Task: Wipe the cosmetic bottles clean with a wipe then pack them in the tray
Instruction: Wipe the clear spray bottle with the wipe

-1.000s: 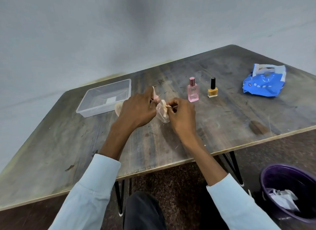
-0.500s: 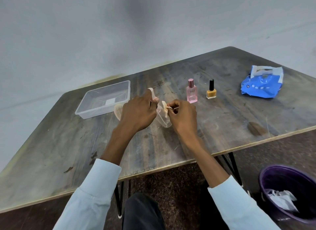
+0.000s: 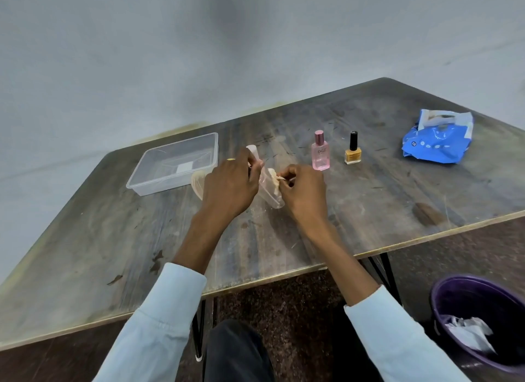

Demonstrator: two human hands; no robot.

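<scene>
At centre frame, the left hand [image 3: 227, 187] is gripping a clear bottle [image 3: 270, 192], fingers curled round its upper part, tilting it above the table [image 3: 369, 211]. The right hand [image 3: 304, 195] is pinching a crumpled beige wipe [image 3: 274, 179] against the bottle's side, fingertips drawn tight together. This looks like the wiping step, with packing not yet begun. A rounded beige item [image 3: 198, 181] is peeking out just behind the left hand; what it is cannot be told. Right of the hands, a pink bottle [image 3: 321, 151] and a yellow nail polish [image 3: 353, 150] are standing upright and apart. Upper left of the hands, the clear tray [image 3: 159, 179] is sitting seemingly without bottles. Far right, a blue wipes pack [image 3: 434, 142] is lying flat; lower right, a purple bin [image 3: 443, 299] is holding white waste. Next, probably, the bottle needs carrying left and setting into the tray.
</scene>
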